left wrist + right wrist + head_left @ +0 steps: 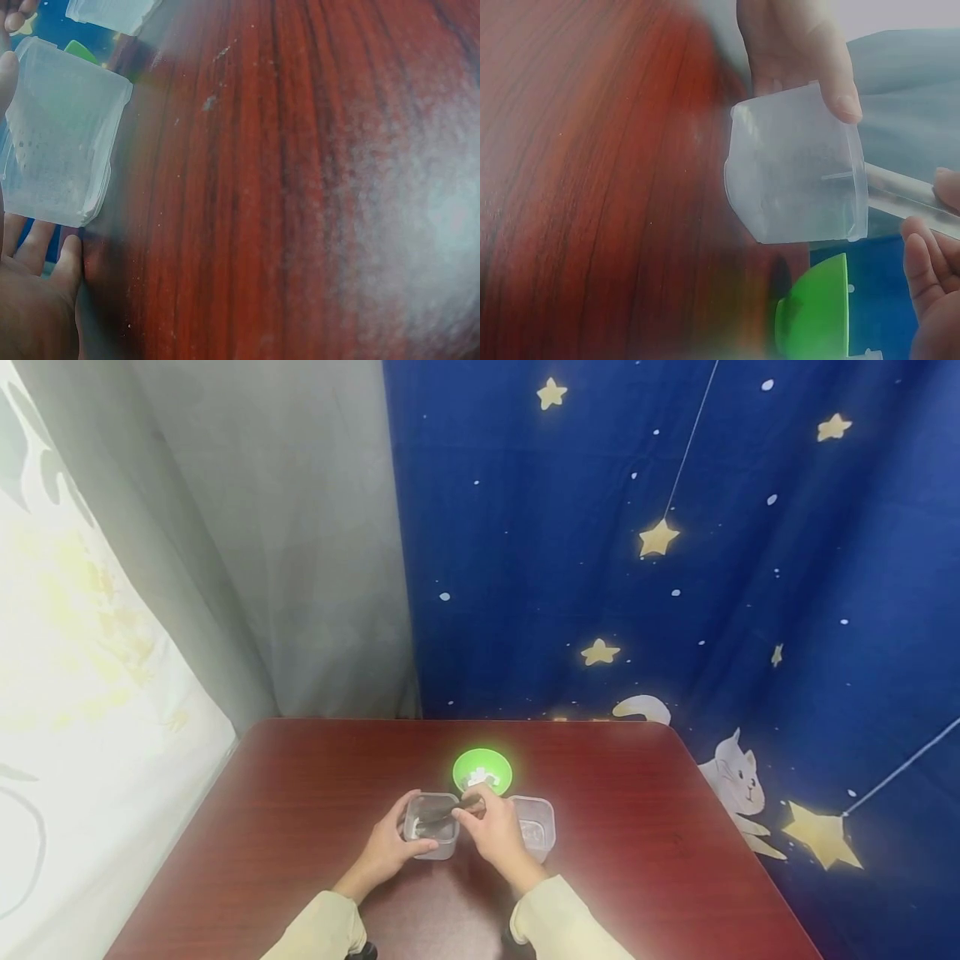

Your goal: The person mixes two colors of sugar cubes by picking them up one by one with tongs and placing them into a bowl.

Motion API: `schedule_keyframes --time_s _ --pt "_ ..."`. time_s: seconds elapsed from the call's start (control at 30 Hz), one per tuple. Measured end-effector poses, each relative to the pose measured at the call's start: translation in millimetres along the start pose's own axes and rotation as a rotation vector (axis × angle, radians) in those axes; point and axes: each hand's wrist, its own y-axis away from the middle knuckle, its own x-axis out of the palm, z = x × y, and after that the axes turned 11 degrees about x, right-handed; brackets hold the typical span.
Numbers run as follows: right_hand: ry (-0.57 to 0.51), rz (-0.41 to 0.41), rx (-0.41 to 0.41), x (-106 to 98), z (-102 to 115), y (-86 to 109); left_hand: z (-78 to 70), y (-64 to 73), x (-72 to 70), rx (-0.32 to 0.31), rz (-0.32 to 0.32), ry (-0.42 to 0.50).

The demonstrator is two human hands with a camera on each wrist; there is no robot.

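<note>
My left hand [384, 847] grips a clear square plastic container [437, 852], thumb on the near rim and fingers round the far left side. In the right wrist view, that thumb presses the container's [795, 165] rim. With thumb and fingers my right hand [498, 833] pinches a slim, flat, metallic-looking utensil [911, 196]. The utensil's dark far end [433, 815] reaches inside the container; its exact kind is unclear. A small whitish bit [416, 829] shows in the container. Just beyond the hands stands a green bowl [467, 763] with several white pieces [480, 776] in it.
A second clear container [545, 817] stands to the right, partly behind my right hand. Everything sits on a dark red wood-grain table [637, 860]. A blue star-print curtain [525, 568] and a grey curtain [300, 568] hang behind the table.
</note>
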Motion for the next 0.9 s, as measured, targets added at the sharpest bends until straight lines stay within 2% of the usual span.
schedule_keyframes --time_s 0.27,0.37,0.5,0.6,0.9 --pt "-0.008 0.003 0.006 1 0 -0.6 -4.3 0.9 -0.5 -0.016 -0.010 0.019" --pt "0.002 0.009 0.013 0 2 0.0 -21.6 2.0 -2.5 -0.013 -0.013 0.023" --pt "0.026 0.036 0.027 -1 6 0.2 -20.1 1.2 -3.8 -0.014 -0.002 0.025" --pt "0.040 0.058 0.020 -2 7 -0.6 -2.9 -0.1 -2.0 -0.015 0.005 0.019" --pt "0.004 0.064 0.003 -4 3 -2.0 -2.5 -0.5 -1.7 -0.014 0.002 0.010"
